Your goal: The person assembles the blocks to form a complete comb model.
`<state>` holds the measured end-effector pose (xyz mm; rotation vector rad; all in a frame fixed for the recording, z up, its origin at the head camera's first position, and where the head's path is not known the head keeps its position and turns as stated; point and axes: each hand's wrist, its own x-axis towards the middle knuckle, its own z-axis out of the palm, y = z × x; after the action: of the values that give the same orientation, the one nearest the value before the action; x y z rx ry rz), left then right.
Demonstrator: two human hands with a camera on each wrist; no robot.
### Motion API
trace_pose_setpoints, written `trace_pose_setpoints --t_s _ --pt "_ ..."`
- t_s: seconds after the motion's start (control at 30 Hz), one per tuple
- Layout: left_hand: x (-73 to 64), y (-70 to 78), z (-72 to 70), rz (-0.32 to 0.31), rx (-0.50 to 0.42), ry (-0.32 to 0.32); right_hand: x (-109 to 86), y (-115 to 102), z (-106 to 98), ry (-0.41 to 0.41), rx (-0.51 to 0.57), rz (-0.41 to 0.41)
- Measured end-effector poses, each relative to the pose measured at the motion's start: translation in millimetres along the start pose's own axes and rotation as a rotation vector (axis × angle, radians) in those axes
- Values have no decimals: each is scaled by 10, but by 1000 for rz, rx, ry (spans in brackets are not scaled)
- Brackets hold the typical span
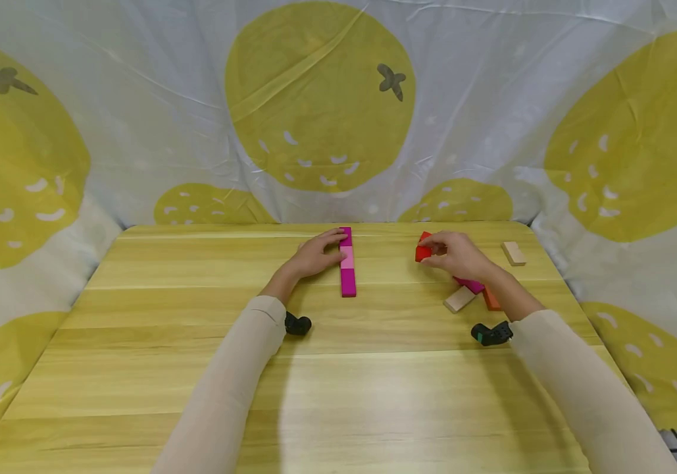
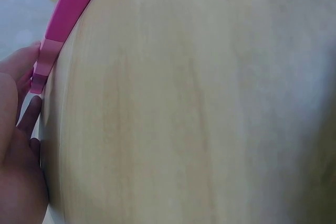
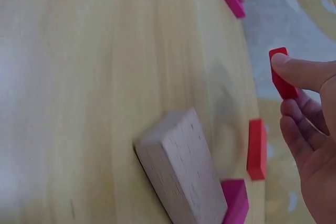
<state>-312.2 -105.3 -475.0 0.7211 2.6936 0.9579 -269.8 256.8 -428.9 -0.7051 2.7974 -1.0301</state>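
Observation:
A straight row of blocks lies on the table, with a pink block [image 1: 347, 257] between two magenta ones, the nearer magenta block [image 1: 348, 283] being in plain sight. My left hand [image 1: 314, 255] rests at the far part of the row, its fingers over the far magenta block [image 1: 346, 236] and its thumb beside the pink one. My right hand [image 1: 459, 255] pinches a red block [image 3: 282, 74] between thumb and fingers, raised above the table. Another red block [image 3: 257, 149] lies on the table close by that hand.
Below my right wrist lie a plain wooden block [image 1: 460, 299], a magenta block [image 1: 471, 285] and an orange block [image 1: 491, 299], partly behind the forearm. A second wooden block [image 1: 514, 253] sits at the far right. A patterned curtain [image 1: 320, 99] hangs along the table's back edge.

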Motion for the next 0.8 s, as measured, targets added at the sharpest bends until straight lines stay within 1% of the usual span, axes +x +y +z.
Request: trace_pose_setpoints --t_s 0.33,0.5,0.63,0.8 --pt "0 14 -18 -12 -7 1 47 -322 287 -26 13 -142" --pt "4 23 -23 -12 -16 0 52 -496 427 -63 23 -210" --pt "3 28 -23 -8 -12 0 61 -578 535 -90 28 -259" --pt "2 29 -18 -15 -7 -7 56 -640 669 -114 32 -285"
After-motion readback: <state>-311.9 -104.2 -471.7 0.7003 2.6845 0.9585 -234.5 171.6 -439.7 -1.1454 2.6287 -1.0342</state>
